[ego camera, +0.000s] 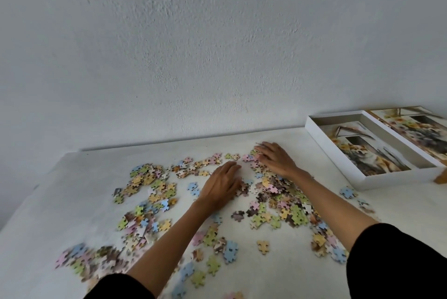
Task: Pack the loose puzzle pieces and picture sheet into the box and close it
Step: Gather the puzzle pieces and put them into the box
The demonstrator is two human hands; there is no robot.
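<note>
Black sleeves [399, 262]; sheet [367, 153] seemingly in box [399, 181]

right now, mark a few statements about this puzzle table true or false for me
1. The box is open. True.
2. The left hand and the right hand both rest on loose puzzle pieces. True.
3. The picture sheet lies on the table among the pieces. False: the picture sheet lies inside the box.
4. The box stands at the person's left. False: it stands at the person's right.
</note>
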